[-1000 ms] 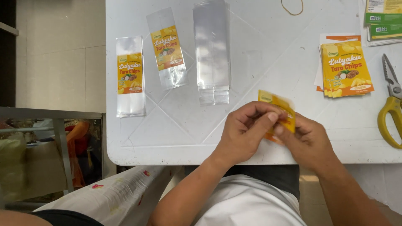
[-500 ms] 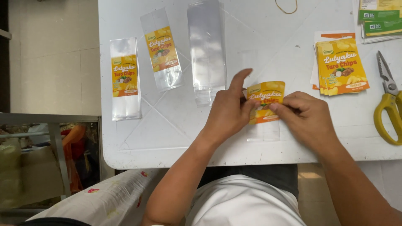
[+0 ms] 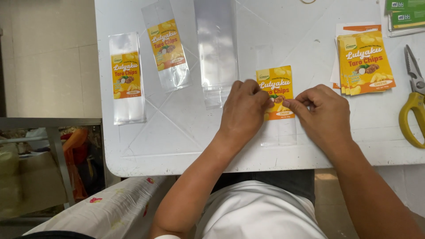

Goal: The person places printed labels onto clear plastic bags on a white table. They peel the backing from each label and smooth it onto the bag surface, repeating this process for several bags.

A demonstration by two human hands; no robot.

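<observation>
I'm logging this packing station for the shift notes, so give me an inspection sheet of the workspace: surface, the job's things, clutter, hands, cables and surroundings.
Surface: white table, scuffed and creased.
Job's things: yellow label lying on a clear bag flat on the table; two labelled bags at the left; empty clear bags at centre; label stack at the right.
Clutter: yellow-handled scissors at the right edge; green cards in the far right corner.
Hands: left hand and right hand both press the yellow label with their fingertips.
Cables: nothing seen.
Surroundings: tiled floor; floral cloth; orange bag under the table.
</observation>
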